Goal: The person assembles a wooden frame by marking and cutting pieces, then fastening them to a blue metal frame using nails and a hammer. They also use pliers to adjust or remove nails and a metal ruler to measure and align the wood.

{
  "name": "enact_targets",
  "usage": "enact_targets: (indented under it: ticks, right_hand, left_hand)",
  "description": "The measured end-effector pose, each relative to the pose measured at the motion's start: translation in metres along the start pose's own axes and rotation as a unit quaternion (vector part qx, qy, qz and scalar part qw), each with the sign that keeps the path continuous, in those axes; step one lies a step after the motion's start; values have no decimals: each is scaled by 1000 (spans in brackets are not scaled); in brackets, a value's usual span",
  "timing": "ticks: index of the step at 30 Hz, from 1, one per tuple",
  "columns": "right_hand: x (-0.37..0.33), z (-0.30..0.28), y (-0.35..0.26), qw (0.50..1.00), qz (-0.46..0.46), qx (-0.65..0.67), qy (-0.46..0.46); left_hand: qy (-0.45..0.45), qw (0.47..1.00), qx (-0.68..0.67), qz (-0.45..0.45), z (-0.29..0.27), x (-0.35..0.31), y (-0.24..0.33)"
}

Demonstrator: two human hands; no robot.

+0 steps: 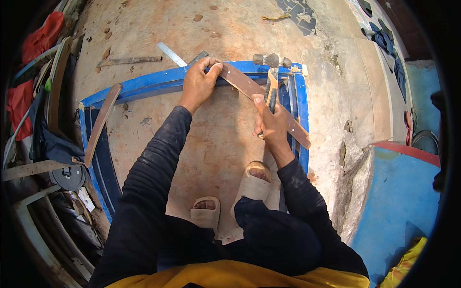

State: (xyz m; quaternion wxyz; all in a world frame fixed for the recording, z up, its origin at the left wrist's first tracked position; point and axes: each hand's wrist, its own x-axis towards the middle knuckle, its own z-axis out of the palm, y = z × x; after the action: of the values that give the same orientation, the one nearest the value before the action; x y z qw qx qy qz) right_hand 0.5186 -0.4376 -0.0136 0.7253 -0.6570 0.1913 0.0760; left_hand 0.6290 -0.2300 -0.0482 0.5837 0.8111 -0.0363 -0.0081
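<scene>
A blue wooden frame (153, 79) lies on the ground before me. Across its far right corner runs a brown wooden strip (245, 84) at a slant. My left hand (199, 82) pinches the strip's upper left end between thumb and fingers, over the frame's far rail. My right hand (272, 126) is closed round a hammer (272, 77), its head up and away from me, above the strip. The strip passes beneath this hand and comes out at its lower right. A second brown strip (102, 126) spans the frame's far left corner.
Beyond the far rail lie a metal try square (171, 54) and a thin stick (129, 61). Clutter with red cloth (42, 38), boards and a round black disc (68, 177) crowds the left. A blue panel (398, 197) stands at right. My sandalled feet (254, 185) are inside the frame.
</scene>
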Motion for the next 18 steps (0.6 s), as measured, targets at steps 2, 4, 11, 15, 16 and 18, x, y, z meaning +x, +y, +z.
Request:
enact_targets:
  ticks: [2, 4, 11, 15, 16, 18]
  right_hand:
    - [-1, -4, 1, 1000, -9, -13, -5]
    - [-1, -7, 1, 1000, -11, -23, -4]
    - [1, -11, 3, 996, -27, -86, 10]
    - [3, -11, 1, 977, -116, -176, 21]
    - [3, -11, -1, 971, -136, -198, 23]
    - [2, -11, -5, 957, -153, -245, 16]
  left_hand:
    - [-58, 991, 114, 33, -7, 14, -9]
    - [-68, 982, 163, 60, -9, 20, -13]
    - [-72, 973, 195, 99, -4, 25, -8]
    - [-78, 972, 189, 118, -5, 26, -9]
    - [-78, 971, 190, 125, -5, 26, -10]
    - [-75, 969, 192, 135, -5, 25, -10]
